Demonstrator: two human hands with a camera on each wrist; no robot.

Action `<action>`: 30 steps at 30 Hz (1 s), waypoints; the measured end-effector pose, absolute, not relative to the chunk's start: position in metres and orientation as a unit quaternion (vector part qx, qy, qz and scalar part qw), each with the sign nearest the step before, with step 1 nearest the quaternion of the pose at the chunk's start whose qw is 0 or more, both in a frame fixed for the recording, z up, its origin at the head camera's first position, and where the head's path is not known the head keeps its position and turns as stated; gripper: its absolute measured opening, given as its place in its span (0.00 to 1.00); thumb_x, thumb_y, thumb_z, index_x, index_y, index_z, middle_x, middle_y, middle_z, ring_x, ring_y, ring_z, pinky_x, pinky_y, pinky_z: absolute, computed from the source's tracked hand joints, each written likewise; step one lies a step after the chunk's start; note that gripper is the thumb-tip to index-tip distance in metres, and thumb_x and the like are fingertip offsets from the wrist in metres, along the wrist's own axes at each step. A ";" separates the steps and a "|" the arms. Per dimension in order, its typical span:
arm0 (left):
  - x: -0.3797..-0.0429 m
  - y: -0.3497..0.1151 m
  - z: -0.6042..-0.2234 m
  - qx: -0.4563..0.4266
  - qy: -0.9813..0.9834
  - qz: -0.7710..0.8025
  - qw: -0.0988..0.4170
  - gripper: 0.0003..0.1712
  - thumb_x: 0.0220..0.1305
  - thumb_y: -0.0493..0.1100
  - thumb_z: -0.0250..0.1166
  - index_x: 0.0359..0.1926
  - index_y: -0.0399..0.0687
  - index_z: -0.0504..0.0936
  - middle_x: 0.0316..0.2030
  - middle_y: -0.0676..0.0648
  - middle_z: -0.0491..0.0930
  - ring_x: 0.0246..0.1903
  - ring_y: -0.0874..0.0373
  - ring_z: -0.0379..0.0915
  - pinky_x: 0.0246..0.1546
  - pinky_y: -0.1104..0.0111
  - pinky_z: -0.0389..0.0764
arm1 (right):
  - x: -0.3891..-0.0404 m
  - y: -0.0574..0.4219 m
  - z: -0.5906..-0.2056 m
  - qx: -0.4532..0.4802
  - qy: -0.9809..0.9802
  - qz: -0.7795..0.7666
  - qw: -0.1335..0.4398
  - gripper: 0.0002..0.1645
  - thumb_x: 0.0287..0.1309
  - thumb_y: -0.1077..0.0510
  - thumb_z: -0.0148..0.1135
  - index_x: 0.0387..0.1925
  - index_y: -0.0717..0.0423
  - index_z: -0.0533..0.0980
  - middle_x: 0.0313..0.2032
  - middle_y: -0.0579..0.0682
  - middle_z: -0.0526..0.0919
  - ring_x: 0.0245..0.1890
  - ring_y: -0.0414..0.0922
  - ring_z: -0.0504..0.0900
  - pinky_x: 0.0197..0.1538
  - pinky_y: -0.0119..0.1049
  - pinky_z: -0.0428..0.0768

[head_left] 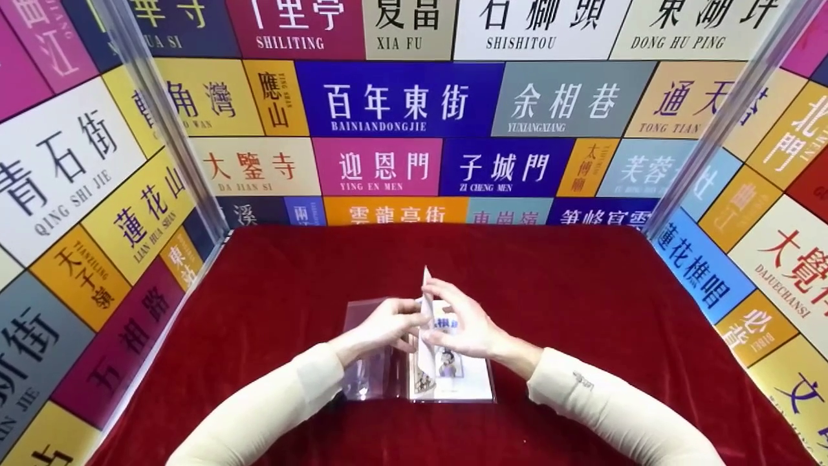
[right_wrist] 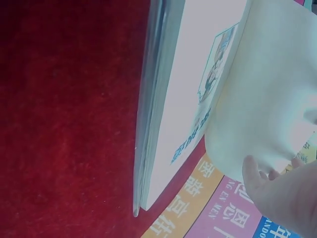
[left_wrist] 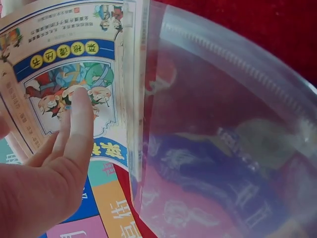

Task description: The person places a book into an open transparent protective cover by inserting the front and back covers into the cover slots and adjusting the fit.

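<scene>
A book (head_left: 472, 385) lies on dark red cloth, its front cover (left_wrist: 25, 101) raised upright. Colourful cartoon figures decorate the outer face of that cover; the inner face is plain white. My left hand (head_left: 385, 327) touches the illustrated face with fairly straight fingers. On the white inner side, my right hand (head_left: 472, 327) lays its thumb and fingertips against the cover. The white page below bears blue characters and a small framed picture. A clear plastic sleeve (left_wrist: 213, 119) surrounds the book, with its transparent flap spread out to the left.
Red velvety cloth (head_left: 297, 272) covers the table around the book. Upright panels (head_left: 401, 100) with coloured, lettered blocks stand at the back and both sides. Clear posts (head_left: 171, 123) rise at the two back corners.
</scene>
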State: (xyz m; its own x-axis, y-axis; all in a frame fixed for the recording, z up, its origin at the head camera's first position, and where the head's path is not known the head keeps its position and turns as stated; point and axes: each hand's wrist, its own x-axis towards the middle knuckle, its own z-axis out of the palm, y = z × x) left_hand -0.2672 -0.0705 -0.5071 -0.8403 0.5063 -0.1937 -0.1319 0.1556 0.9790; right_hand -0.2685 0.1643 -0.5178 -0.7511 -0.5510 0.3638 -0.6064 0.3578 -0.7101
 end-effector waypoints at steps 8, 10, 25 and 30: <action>-0.268 -0.081 -0.509 0.146 0.697 0.648 0.272 0.29 0.77 0.37 0.60 0.75 0.30 0.76 0.49 0.34 0.94 0.39 0.59 0.92 0.42 0.60 0.96 | -0.264 0.158 -0.518 0.385 -0.846 0.368 0.025 0.58 0.61 0.40 0.79 0.84 0.61 0.65 0.86 0.67 0.63 0.86 0.70 0.63 0.83 0.76 0.65; -0.268 -0.083 -0.509 0.143 0.695 0.650 0.272 0.28 0.76 0.36 0.59 0.73 0.30 0.78 0.45 0.40 0.94 0.39 0.58 0.92 0.42 0.60 0.96 | -0.264 0.156 -0.518 0.391 -0.849 0.354 0.022 0.60 0.60 0.40 0.79 0.85 0.60 0.65 0.87 0.68 0.61 0.87 0.70 0.61 0.84 0.76 0.64; -0.266 -0.101 -0.512 0.143 0.733 0.614 0.255 0.18 0.76 0.37 0.63 0.61 0.32 0.84 0.41 0.45 0.94 0.36 0.56 0.92 0.40 0.57 0.96 | -0.263 0.145 -0.518 0.410 -0.868 0.279 -0.005 0.60 0.61 0.40 0.77 0.87 0.53 0.63 0.89 0.63 0.57 0.89 0.67 0.56 0.85 0.72 0.65; -0.270 -0.106 -0.511 0.103 0.748 0.613 0.234 0.18 0.82 0.46 0.63 0.55 0.34 0.87 0.39 0.46 0.92 0.33 0.58 0.91 0.35 0.63 0.94 | -0.263 0.143 -0.518 0.413 -0.868 0.274 -0.004 0.62 0.61 0.39 0.78 0.88 0.57 0.61 0.89 0.64 0.58 0.89 0.67 0.56 0.87 0.70 0.63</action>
